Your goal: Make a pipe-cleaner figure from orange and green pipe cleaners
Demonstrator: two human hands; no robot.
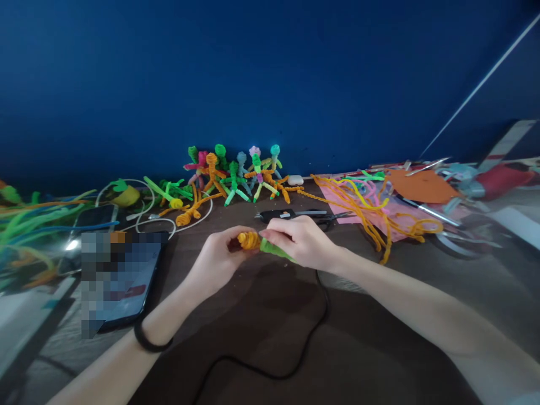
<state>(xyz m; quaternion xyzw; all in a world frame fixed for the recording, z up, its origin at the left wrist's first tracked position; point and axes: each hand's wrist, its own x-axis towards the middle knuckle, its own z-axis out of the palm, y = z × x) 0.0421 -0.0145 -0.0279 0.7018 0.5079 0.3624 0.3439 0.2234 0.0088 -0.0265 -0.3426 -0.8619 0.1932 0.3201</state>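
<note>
Over the dark table, my left hand (pixel 223 250) pinches a coiled orange pipe cleaner piece (pixel 248 241) at its left end. My right hand (pixel 301 242) is closed on a green pipe cleaner piece (pixel 276 249), which meets the orange coil's right end. How the two are joined is hidden by my fingers. Behind my hands stand several pipe cleaner figures (pixel 234 183) in green, orange, pink and blue. Just beyond my right hand lies a black glue gun (pixel 274 215), its tip to the left, and scissors (pixel 333 218) lie beside it.
A phone (pixel 145 281) rests at the left, near a loose heap of pipe cleaners (pixel 29 225) and a white cable (pixel 154 197). Orange pipe cleaners (pixel 371 219) spread over pink sheets (pixel 405 219) at the right. A black cord (pixel 306 343) runs toward me. A blue wall (pixel 270 73) rises behind.
</note>
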